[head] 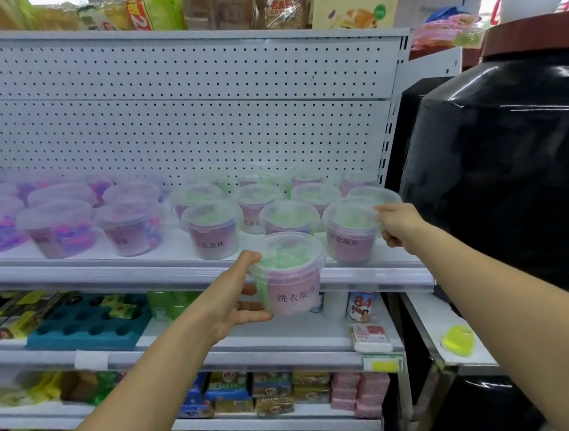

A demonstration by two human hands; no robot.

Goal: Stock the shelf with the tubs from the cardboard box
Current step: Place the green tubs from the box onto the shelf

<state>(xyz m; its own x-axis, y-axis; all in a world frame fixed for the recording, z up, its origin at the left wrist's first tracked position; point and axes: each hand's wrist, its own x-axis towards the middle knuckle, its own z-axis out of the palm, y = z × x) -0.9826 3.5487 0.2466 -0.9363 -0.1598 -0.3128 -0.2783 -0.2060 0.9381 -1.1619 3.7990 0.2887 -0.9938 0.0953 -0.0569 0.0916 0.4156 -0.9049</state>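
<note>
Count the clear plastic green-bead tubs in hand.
2. The left hand holds the lifted tub before the white metal shelf; the right hand pinches the rim of the rightmost front tub standing on it.

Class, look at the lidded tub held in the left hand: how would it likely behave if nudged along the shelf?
The tub probably slides rather than rolls, having a flat base. Its clear walls look rigid under the left hand. Narrower at the base than the lid, it might tip.
</note>
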